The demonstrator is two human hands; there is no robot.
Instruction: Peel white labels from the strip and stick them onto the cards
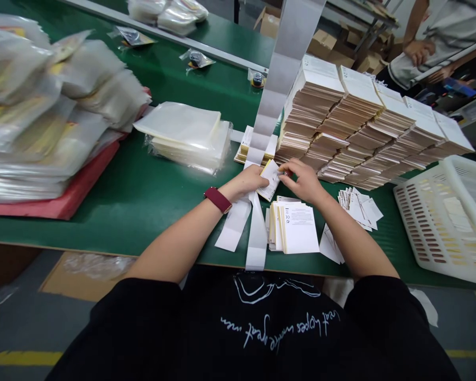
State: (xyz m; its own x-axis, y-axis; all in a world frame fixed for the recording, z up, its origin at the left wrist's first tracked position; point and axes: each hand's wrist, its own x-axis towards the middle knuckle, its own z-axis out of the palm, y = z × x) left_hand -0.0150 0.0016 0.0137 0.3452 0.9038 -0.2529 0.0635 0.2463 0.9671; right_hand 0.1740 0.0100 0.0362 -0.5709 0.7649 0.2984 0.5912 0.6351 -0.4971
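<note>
My left hand (254,180) is closed on a small white card (270,180) with a yellow edge, held tilted above the table. At the card's right side, my right hand (301,180) has its fingers pinched together; what lies between the fingertips is too small to make out. A long pale strip of labels (275,79) runs down from above and passes by my left hand, with its loose ends on the table. Just below the hands lies a stack of printed white cards (299,227). Behind them is a smaller pile of cards (244,145), partly hidden by the strip.
Tall stacks of cards (341,127) stand at the back right. Loose cards (360,209) and a white plastic basket (432,211) are to the right. Clear plastic bags (186,132) lie left of the hands, with a bigger bag heap (43,121) beyond. Another person (420,47) is across the table.
</note>
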